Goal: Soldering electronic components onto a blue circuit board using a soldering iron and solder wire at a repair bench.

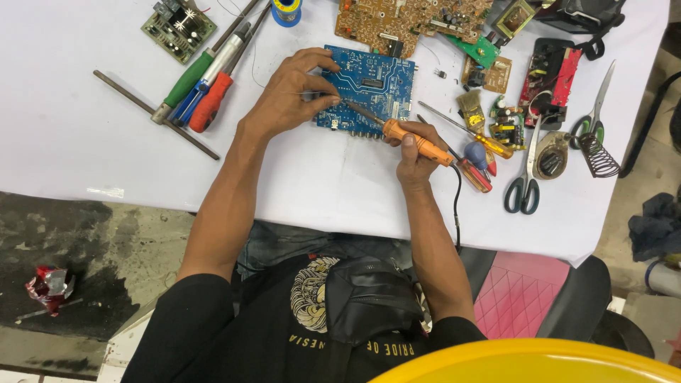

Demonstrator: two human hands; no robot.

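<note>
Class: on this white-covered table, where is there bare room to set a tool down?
Bare cloth lies left of the long dark metal rod, and along the near edge between the left hand and right hand. Right of the blue circuit board, scissors and screwdrivers crowd it.
</note>
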